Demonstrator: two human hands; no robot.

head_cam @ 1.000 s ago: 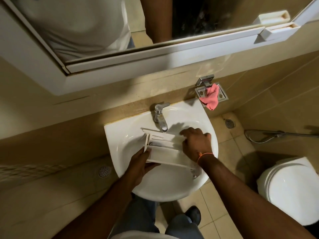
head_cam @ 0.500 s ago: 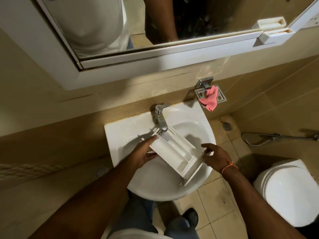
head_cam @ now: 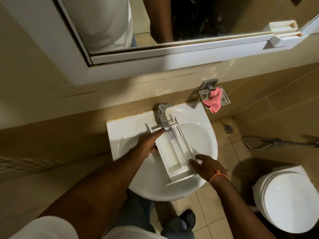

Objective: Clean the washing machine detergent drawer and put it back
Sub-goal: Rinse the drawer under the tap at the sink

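A white plastic drawer (head_cam: 174, 152), long and box-shaped with moulded compartments running its length, lies open side up across a glossy white ceramic sink (head_cam: 203, 135) with a rounded front. Its far end sits under the spout of a chrome tap (head_cam: 163, 118); its near end, which carries a flat panel wider than the body, points toward the person over the front of the bowl. The inner walls look dull and faintly yellowed next to the bright glaze of the sink. The left hand (head_cam: 148, 145) grips the drawer's left wall about halfway along, forefinger stretched up toward the tap and the other fingers curled under the edge. The right hand (head_cam: 207, 167), with a thin orange thread round the wrist, lies against the drawer's right wall near the front panel, fingers spread and only slightly bent, touching the plastic rather than closing round it. On the beige tiled wall to the right of the tap hangs a square chrome holder (head_cam: 224, 99) with a crumpled pink cloth (head_cam: 214, 102) draped over it. A white-framed mirror (head_cam: 172, 54) hangs above. To the right stands a white toilet (head_cam: 286, 202) with its lid down, and a metal spray hose (head_cam: 269, 143) runs along the wall above it. A round metal drain (head_cam: 228, 128) is set in the tiled floor.
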